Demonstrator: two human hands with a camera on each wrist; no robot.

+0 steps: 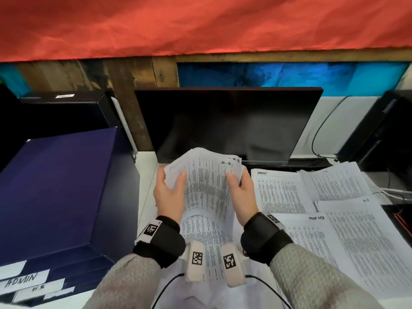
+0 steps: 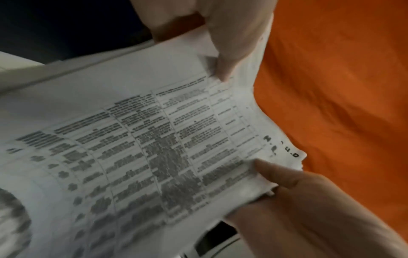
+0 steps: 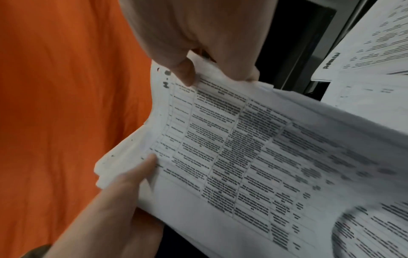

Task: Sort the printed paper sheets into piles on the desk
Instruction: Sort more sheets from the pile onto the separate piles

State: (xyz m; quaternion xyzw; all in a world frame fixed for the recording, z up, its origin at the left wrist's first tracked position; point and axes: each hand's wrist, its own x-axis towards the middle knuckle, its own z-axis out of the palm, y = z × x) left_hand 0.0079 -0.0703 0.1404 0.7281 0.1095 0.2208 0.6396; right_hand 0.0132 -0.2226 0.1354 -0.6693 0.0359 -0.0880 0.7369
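I hold a bent stack of printed sheets [image 1: 207,186] up in front of the monitor, its top sheet marked "H.R" at the far right corner. My left hand [image 1: 176,181] pinches the stack's far left edge, thumb on top. My right hand [image 1: 234,181] pinches the far right edge the same way. The left wrist view has my left hand [image 2: 220,66] clamped on the sheets [image 2: 154,139]. In the right wrist view my right hand [image 3: 192,73] grips the sheets [image 3: 243,139] beside the handwritten mark. More printed paper lies on the desk under the stack.
Piles of sheets lie on the desk at right: one marked ADMIN [image 1: 281,192], one I.T [image 1: 334,181], one H.R [image 1: 367,241] and a task list [image 1: 312,237]. A dark blue file box [image 1: 55,186] stands left, a black monitor [image 1: 227,123] behind, a computer tower [image 1: 390,130] far right.
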